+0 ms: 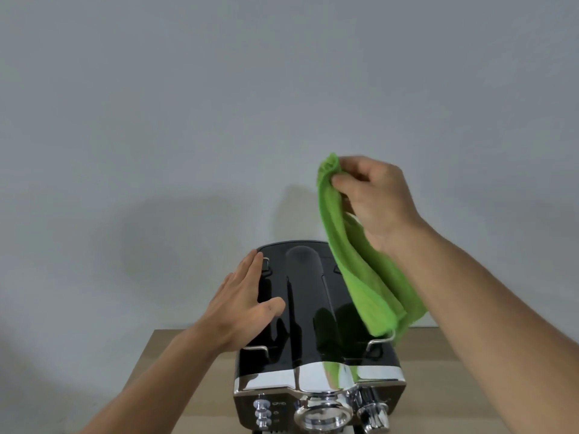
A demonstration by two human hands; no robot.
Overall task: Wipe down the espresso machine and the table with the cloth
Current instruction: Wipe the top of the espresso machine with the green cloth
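So the espresso machine [316, 333] sits about mid-desk, its back toward the far edge by the wall, front hanging close to the near edge. The desk [175, 343] is pale wood-look. Right hand [376, 198] is pinched shut on the top corner of a bright green cloth [360, 261], which dangles limp above the machine's right side, lower hem just about at the little wire rail there. Left hand [247, 302] is flat and spread, fingers apart, resting on the left of the glossy black top, holding nothing.

Cloth looks like fluffy microfibre, super light and floppy, so I'd bunch it into the palm before wiping. That black lid is mirror-smooth plastic and the chrome front is curvy and slick, so probably smear city. Machine looks heavy enough to stay put.
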